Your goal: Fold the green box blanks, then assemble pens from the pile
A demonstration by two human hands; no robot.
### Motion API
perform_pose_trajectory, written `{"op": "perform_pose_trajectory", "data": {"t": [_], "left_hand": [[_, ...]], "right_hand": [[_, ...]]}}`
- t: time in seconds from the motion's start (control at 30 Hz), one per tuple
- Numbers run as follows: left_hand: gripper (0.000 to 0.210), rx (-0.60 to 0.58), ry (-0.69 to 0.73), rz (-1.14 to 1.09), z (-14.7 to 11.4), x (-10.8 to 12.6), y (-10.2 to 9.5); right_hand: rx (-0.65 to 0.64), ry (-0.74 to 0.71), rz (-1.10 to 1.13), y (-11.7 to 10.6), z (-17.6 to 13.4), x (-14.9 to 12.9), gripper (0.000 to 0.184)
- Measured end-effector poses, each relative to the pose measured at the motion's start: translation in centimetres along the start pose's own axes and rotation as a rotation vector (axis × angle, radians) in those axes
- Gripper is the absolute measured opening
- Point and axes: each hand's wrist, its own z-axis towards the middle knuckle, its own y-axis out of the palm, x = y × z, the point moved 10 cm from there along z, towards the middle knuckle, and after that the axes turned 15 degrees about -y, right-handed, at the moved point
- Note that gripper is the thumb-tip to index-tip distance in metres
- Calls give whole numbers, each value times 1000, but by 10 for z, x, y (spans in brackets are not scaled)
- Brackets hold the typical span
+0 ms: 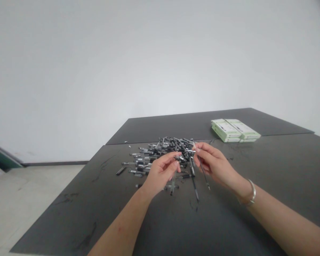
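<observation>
My left hand (160, 172) is closed, thumb against fingers, on a clear pen barrel (173, 183) that points down toward me. To its right, my right hand (216, 163) pinches a thin pen refill (204, 174) with dark ink, slanting down to the right. The two hands are apart, in front of a pile of pen parts (144, 160) with clear barrels and black pieces. Another dark, thin stick, like a refill (195, 190), lies on the table between the hands. Part of the pile is hidden behind my fingers.
Green and white boxes (230, 133) with a pen printed on top stand stacked at the back right of the black table (109, 213). A dark pen cap (121, 171) lies left of the pile. Behind the table rises a white wall (149, 60).
</observation>
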Motion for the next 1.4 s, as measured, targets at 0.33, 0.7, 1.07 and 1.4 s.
{"op": "perform_pose_trajectory", "data": {"t": [0.33, 0.7, 1.07, 1.4], "left_hand": [[34, -31, 4, 90, -6, -1, 7], [33, -86, 52, 126, -8, -1, 14], [34, -129, 34, 153, -11, 2, 20], [35, -109, 0, 191, -11, -1, 19]], "right_hand": [[-19, 6, 200, 5, -11, 2, 25], [96, -98, 278, 2, -12, -12, 16], [71, -83, 245, 8, -13, -8, 21], [44, -69, 243, 10, -14, -5, 21]]}}
